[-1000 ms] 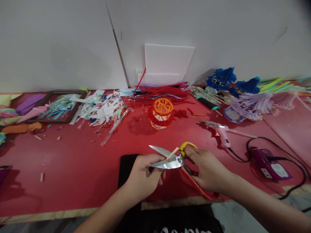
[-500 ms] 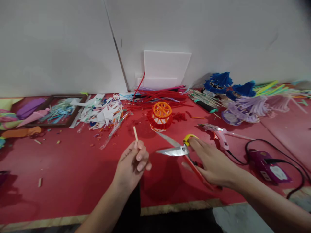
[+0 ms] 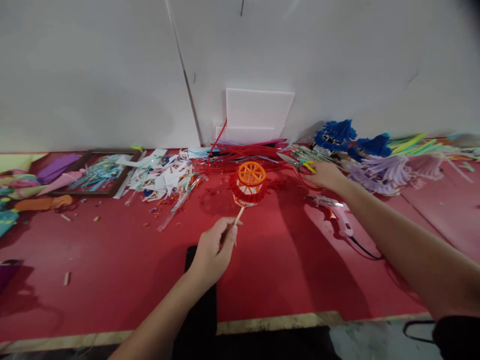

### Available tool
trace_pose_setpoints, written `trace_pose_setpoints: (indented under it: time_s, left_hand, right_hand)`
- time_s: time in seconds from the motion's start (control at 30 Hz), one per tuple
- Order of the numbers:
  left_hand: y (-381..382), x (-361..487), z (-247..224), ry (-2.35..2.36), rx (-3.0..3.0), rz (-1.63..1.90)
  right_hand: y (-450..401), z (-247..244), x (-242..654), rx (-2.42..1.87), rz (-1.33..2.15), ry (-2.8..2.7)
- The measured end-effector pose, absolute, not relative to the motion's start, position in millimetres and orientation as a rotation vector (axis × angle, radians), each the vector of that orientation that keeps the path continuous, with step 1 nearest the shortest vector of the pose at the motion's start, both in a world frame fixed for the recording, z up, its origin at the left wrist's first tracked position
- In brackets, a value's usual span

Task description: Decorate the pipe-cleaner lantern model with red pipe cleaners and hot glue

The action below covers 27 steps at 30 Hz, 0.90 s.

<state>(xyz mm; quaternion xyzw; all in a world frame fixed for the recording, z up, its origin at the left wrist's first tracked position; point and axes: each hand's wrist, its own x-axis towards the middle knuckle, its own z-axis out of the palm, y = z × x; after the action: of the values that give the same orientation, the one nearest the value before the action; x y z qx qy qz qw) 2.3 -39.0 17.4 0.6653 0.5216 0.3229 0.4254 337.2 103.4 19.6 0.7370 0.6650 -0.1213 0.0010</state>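
My left hand (image 3: 215, 252) pinches a thin wooden stick (image 3: 239, 216), its far end at the base of a small round craft piece (image 3: 250, 185). That piece has an orange spoked wheel on top and a red fringe around a white body. I cannot tell whether stick and piece are joined. Farther back on the right, my right hand (image 3: 323, 175) is closed on the scissors (image 3: 300, 165), which have yellow and red handles. Their blades point left, near the red pipe cleaners (image 3: 247, 154). A pink glue gun (image 3: 339, 212) lies below my right forearm.
Paper scraps (image 3: 168, 175) and a framed tray (image 3: 112, 190) of blue bits lie at the left back. Blue fringed pieces (image 3: 337, 135) and lilac ones (image 3: 386, 172) sit at the right back. White boards (image 3: 258, 110) lean on the wall. A black phone-like object (image 3: 190, 256) lies beside my left wrist.
My right hand has carried the scissors away to the back right. My left hand has moved right, bringing the stick's tip to the craft piece.
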Motion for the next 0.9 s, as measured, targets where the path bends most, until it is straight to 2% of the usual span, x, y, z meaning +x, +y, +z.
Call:
trace_pose_setpoints:
  time_s: [0.17, 0.33, 0.5, 0.67, 0.9]
  left_hand:
    - [-26, 6, 20, 1.349, 1.997, 0.726]
    - [-9, 8, 10, 1.366, 2.329, 0.54]
    - [2, 11, -9, 1.302, 2.433, 0.401]
    - [6, 14, -29, 1.31, 2.457, 0.316]
    - [3, 16, -34, 1.391, 2.5, 0.157]
  right_hand:
    - [106, 15, 330, 2.379, -0.253, 2.168]
    - [54, 29, 289, 2.455, 0.023, 2.561]
    - [-6, -13, 218, 1.789, -0.122, 3.21]
    - [-4, -57, 198, 1.692, -0.137, 3.304]
    - [-3, -57, 206, 1.668, -0.226, 3.329]
